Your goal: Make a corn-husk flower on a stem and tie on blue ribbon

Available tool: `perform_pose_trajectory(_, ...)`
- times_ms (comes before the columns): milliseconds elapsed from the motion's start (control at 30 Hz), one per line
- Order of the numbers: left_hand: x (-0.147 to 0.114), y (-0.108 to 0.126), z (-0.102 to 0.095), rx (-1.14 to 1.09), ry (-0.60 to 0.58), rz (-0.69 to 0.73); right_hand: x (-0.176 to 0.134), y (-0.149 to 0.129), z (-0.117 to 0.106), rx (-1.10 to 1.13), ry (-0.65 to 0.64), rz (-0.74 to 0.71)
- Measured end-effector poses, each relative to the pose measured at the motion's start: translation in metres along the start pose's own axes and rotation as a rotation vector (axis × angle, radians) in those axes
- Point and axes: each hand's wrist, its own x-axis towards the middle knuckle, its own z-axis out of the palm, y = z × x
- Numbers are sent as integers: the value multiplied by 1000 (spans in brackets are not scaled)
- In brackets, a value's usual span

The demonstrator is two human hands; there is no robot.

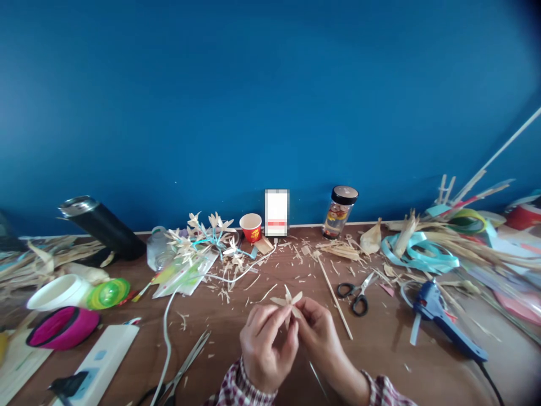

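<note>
Between my two hands, low in the middle of the view, is a small pale flower [288,299] with pointed petals that look like dried corn husk. My left hand [268,341] pinches it from the left with thumb and fingertips. From the other side, the fingers of my right hand [321,332] close on its lower right part. A thin stem or wire [316,376] hangs below my hands; where it joins is hidden. Similar husk flowers [211,237] on light blue stems lie in a bunch farther back on the left.
Scissors [359,294] and a thin stick [336,299] lie to the right, near a blue glue gun [448,321]. More scissors [181,366] and a white cable [167,332] are at the left. A paper cup [251,226], jar [339,211] and tilted black flask [105,228] stand along the wall.
</note>
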Motion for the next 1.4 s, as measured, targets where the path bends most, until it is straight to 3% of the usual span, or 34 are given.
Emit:
perform_pose_trajectory(133,-2,3,-8,-151,74,4,2,-2,-1,73,-2,26)
perform_pose_trajectory(200,-2,1,-8,-231,123,-70,3,0,-1,102,-2,41)
perform_pose_trajectory(400,4,-17,4,-608,312,-677,2,5,-2,132,-42,78)
perform_pose_trajectory(500,11,-21,4,-770,281,-882,0,4,-1,131,-63,80)
perform_pose_trajectory(600,17,-16,0,-904,126,-987,-1,2,0,114,-108,103)
perform_pose_trajectory(700,20,-11,-3,-1030,-31,-1034,-2,3,1,111,-160,101)
perform_pose_trajectory(800,20,-10,-4,-1090,-98,-1071,-3,6,-2,83,-196,115)
perform_pose_trajectory(1100,18,-15,0,-1074,-70,-1125,-4,3,-5,15,-236,90)
perform_pose_trajectory(1400,13,-20,7,-1069,-104,-1121,-1,6,-6,144,-232,84)
